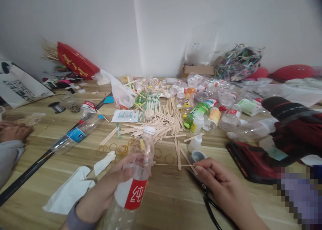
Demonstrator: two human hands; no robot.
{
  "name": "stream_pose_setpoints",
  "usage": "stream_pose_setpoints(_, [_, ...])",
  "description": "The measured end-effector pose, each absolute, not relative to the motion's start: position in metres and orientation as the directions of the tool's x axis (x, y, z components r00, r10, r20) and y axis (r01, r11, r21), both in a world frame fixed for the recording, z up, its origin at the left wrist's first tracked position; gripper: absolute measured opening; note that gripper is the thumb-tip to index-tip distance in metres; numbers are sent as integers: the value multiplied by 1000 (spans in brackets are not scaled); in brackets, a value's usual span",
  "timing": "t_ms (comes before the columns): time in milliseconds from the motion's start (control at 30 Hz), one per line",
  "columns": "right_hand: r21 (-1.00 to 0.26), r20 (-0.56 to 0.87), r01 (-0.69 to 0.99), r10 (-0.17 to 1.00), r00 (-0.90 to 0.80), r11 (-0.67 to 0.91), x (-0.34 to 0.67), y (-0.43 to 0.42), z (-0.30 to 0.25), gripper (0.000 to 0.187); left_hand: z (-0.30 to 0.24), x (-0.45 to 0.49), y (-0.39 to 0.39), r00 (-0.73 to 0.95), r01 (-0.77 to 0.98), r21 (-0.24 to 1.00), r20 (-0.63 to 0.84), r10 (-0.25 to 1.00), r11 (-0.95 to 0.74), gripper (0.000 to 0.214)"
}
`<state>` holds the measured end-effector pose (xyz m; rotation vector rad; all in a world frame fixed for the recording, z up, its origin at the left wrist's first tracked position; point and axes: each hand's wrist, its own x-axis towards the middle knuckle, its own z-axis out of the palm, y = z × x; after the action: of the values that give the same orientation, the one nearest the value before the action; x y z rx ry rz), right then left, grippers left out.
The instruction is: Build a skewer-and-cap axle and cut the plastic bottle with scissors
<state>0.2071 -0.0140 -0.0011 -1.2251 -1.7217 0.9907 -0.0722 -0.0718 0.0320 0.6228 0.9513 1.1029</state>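
My left hand (110, 186) is wrapped round a clear plastic bottle (136, 176) with a white cap and a red label, tilted with its cap pointing away from me. A thin stretched band (171, 165) runs from the bottle's neck to my right hand (218, 183), whose fingers are pinched closed on its end. Under my right hand lie black-handled scissors (208, 203). Just beyond my hands are loose rubber bands (120, 149) and a pile of flat wooden sticks (161, 122).
Crumpled white tissue (70, 189) lies at my left. A long clear bottle (75, 134) and a black rod (30, 173) cross the left side. Several small bottles (208, 106) crowd the back. A red and black bag (276, 139) sits right. Another person's hand (12, 132) is far left.
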Motion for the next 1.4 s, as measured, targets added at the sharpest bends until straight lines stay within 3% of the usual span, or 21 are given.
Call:
stream_pose_setpoints(133, [-927, 132, 341, 986, -99, 158, 214, -2, 1, 37, 34, -79, -75, 47, -440, 844, -319, 947, 306, 54])
stream_pose_setpoints(467, [-979, 23, 202, 960, 279, -35, 259, 37, -32, 38, 21, -97, -80, -151, -485, 823, -412, 898, 296, 71])
stream_pose_setpoints(633, [-986, -26, 146, 945, 325, -77, 256, 37, -28, 39, 21, -97, -81, -99, -516, 804, -398, 912, 295, 63])
stream_pose_setpoints(733, [-987, -4, 155, 962, 273, -49, 238, 27, -18, 47, 22, -92, -78, 48, -501, 810, -325, 945, 304, 57])
stream_pose_setpoints(867, [-980, 39, 196, 998, 48, 29, 216, 8, -4, 47, 25, -84, -73, 169, -481, 822, -254, 952, 304, 52])
stream_pose_setpoints(1033, [-956, 57, 273, 983, -177, 104, 205, -7, -4, 46, 24, -74, -68, 253, -471, 801, -278, 927, 369, 57])
stream_pose_setpoints(1267, [-873, 129, 421, 950, -285, 245, 207, -10, -11, 41, 31, -56, -65, 300, -464, 786, -295, 907, 409, 59])
stream_pose_setpoints(1400, [-868, 144, 421, 945, -292, 263, 209, -9, -8, 40, 30, -56, -65, 248, -458, 793, -320, 914, 402, 60])
